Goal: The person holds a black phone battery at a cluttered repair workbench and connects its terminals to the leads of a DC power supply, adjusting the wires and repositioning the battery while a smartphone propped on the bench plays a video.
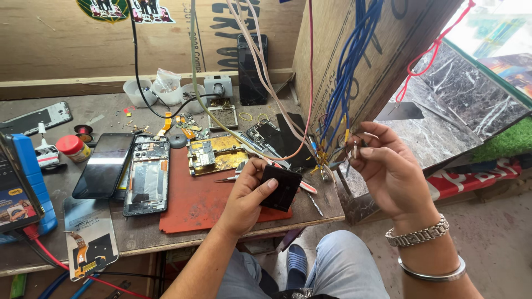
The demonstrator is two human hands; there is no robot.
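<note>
So there's one small flat black square plastic module (281, 187), plain and matte, clamped in the left hand (246, 198) grip with thumb on its face, held just over the front edge of the wooden bench (144, 232). The right hand (388, 171) grip is pinched together on a thin metal-tipped wire end (354, 149), too small to make out. Left of that grip sit two opened phones (147, 176) and one red rubber mat (194, 202), partly hidden by the left hand.

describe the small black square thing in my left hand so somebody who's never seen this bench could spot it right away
Start at the red mat on the wooden workbench. At its right end the left hand pinches a flat black square piece between thumb and fingers. Unlike the long phones lying to the left, it is small, plain and lifted off the bench.
</note>
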